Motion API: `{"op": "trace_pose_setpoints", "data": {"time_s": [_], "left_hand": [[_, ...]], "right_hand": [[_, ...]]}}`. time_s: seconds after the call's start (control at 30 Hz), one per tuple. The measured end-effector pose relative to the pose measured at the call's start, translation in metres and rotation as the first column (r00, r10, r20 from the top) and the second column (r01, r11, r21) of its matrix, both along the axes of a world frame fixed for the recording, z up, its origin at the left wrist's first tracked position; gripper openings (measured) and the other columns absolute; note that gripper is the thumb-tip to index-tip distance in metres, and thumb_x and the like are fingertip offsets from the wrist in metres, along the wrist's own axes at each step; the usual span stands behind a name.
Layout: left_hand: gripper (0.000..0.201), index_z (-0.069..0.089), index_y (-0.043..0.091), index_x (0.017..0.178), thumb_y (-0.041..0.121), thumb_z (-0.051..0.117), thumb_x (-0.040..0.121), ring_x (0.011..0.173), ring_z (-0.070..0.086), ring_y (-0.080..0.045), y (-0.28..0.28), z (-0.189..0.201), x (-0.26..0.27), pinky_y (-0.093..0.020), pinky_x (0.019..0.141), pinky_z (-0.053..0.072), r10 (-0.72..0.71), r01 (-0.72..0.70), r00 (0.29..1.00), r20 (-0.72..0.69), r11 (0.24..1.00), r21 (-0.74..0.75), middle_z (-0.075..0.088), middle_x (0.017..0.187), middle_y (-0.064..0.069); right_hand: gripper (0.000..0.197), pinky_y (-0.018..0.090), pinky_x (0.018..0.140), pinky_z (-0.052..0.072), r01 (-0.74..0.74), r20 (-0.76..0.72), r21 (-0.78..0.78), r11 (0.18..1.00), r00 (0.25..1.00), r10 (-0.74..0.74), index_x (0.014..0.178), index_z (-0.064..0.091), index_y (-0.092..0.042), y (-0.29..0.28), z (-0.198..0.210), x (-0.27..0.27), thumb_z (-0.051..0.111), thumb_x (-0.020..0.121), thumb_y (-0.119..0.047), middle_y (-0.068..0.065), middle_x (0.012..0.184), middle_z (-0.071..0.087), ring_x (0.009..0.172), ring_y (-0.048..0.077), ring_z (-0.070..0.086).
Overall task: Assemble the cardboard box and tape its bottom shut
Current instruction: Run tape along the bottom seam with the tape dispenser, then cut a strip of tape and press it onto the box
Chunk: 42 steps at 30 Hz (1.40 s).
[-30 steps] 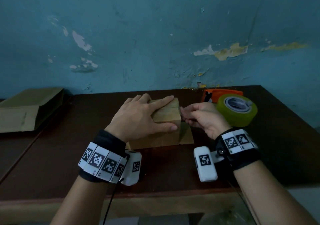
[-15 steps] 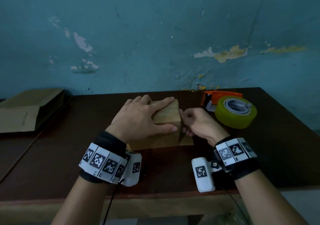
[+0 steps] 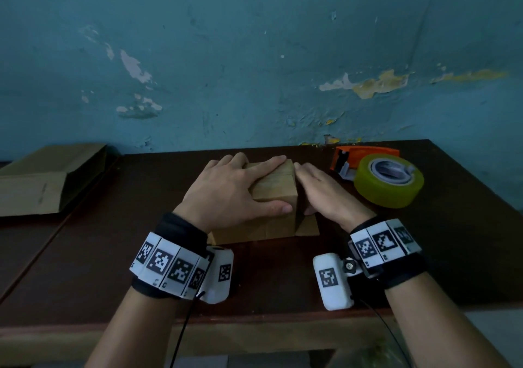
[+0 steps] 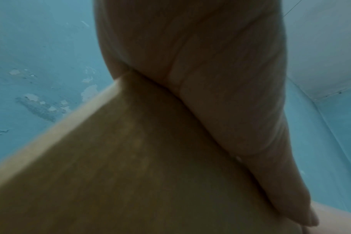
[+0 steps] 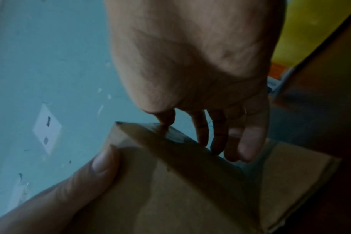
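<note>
Carefully, my left hand point(image 3: 232, 189) lay flat on the cardboard box point(image 3: 276, 186), right hand point(image 3: 325, 195) open, smoothing its side; flaps might have sprung apart if pressure eased.

Left hand point(image 3: 229, 189) covers most of the cardboard box point(image 3: 276, 186) top, so seam & any tape there hidden. Box's right wall is behind the right hand point(image 3: 325, 192); can't tell how much the fingers touch it. Left wrist view blurred: only palm and box wall. Flat cardboard point(image 3: 36, 181), far left of box, cut by frame edge.
</note>
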<state>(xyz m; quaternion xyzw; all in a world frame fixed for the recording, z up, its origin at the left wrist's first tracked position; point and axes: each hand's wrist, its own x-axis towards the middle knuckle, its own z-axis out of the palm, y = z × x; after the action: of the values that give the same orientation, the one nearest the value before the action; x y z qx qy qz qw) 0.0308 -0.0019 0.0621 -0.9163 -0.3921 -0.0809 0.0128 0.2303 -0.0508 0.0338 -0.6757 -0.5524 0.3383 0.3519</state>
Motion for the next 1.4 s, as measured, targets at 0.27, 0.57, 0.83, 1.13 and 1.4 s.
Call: {"op": "trace_pose_setpoints", "data": {"time_s": [0.27, 0.57, 0.83, 1.13, 1.4], "left_hand": [[0.098, 0.005, 0.057, 0.156, 0.099, 0.018, 0.068, 0.112, 0.052, -0.019, 0.001, -0.001, 0.000, -0.034, 0.093, 0.036, -0.016, 0.016, 1.000, -0.009, 1.000, 0.016, 0.053, 0.116, 0.001], [0.086, 0.043, 0.029, 0.142, 0.083, 0.053, 0.077, 0.126, 0.051, -0.019, 0.004, 0.005, -0.003, -0.030, 0.098, 0.034, -0.093, 0.096, 0.982, 0.163, 0.995, -0.009, 0.055, 0.138, 0.002], [0.050, 0.050, 0.048, 0.145, 0.056, 0.052, 0.095, 0.136, 0.031, -0.029, 0.015, 0.000, -0.022, -0.054, 0.110, 0.033, -0.138, 0.120, 0.961, 0.239, 0.989, 0.087, 0.040, 0.152, -0.005], [0.076, 0.047, 0.047, 0.144, 0.077, 0.061, 0.075, 0.153, 0.018, -0.011, 0.009, -0.006, -0.020, -0.035, 0.119, 0.025, -0.046, 0.196, 0.899, 0.436, 0.931, -0.307, 0.023, 0.162, 0.015], [0.040, 0.058, 0.030, 0.134, 0.027, 0.069, 0.095, 0.156, 0.008, -0.007, 0.011, -0.010, -0.014, -0.046, 0.125, 0.023, -0.077, 0.274, 0.844, 0.531, 0.913, -0.303, 0.031, 0.163, 0.012]], "right_hand": [[0.043, 0.051, 0.085, 0.060, -0.046, 0.111, -0.068, 0.997, 0.992, 0.053, 0.131, 0.051, -0.018, 0.004, -0.003, -0.002, 0.023, 0.110, -0.043, 0.012, 0.123, 0.059, 0.103, 0.026, 0.064], [0.051, 0.045, 0.107, 0.049, -0.074, 0.132, 0.091, 0.993, 0.989, 0.061, 0.143, 0.051, -0.025, 0.007, -0.006, 0.008, 0.053, 0.097, -0.004, 0.002, 0.138, 0.058, 0.128, 0.020, 0.056], [0.040, 0.028, 0.074, 0.056, -0.022, 0.042, 0.138, 0.990, 0.999, 0.017, 0.107, 0.074, -0.014, -0.001, 0.002, 0.023, 0.052, 0.089, 0.013, 0.004, 0.096, 0.077, 0.086, 0.018, 0.075], [0.033, 0.028, 0.072, 0.059, 0.054, 0.038, 0.242, 0.969, 0.997, -0.065, 0.089, 0.074, -0.017, -0.009, 0.022, 0.031, 0.056, 0.092, 0.010, 0.002, 0.085, 0.079, 0.077, 0.016, 0.076], [0.022, 0.032, 0.082, 0.041, 0.711, 0.046, 0.350, 0.609, 0.637, -0.770, 0.115, 0.070, -0.011, -0.032, 0.031, 0.106, 0.068, 0.094, -0.017, 0.010, 0.117, 0.070, 0.098, 0.021, 0.059]]}}
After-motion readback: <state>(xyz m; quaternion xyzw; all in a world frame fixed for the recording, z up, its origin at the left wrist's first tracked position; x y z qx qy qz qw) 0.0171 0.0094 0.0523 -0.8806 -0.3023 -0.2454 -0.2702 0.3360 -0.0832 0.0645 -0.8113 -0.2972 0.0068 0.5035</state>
